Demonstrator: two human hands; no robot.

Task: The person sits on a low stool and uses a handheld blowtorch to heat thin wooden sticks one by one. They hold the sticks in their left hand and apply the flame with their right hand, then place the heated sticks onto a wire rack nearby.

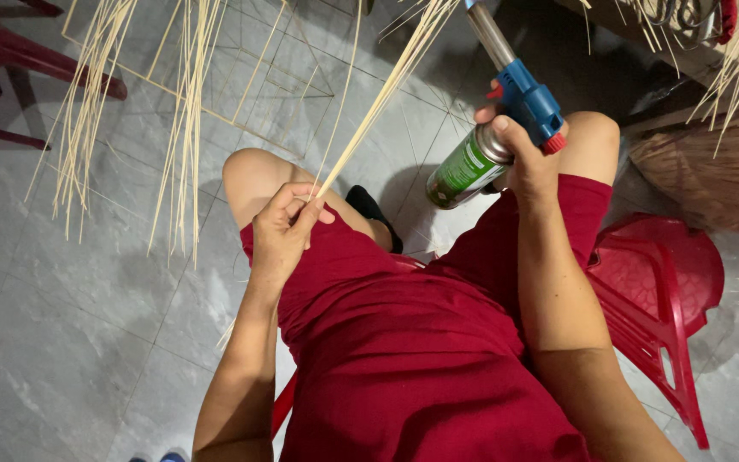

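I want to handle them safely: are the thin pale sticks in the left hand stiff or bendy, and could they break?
The sticks look long and very thin, so probably light, springy. They fan out beyond the left hand, so likely loose. Thinness suggests they may snap.

Both bare arms reach up from the lower edge, hands closed at mid-frame.

The left hand (284, 224) sits left of centre, fingers curled in and thumb pressed to the fingertips in a pinch, its forearm rising from the bottom left. The right hand (525, 150) is higher, in the upper right of centre, fingers wrapped in a full grip, wrist straight, forearm running down to the lower right.
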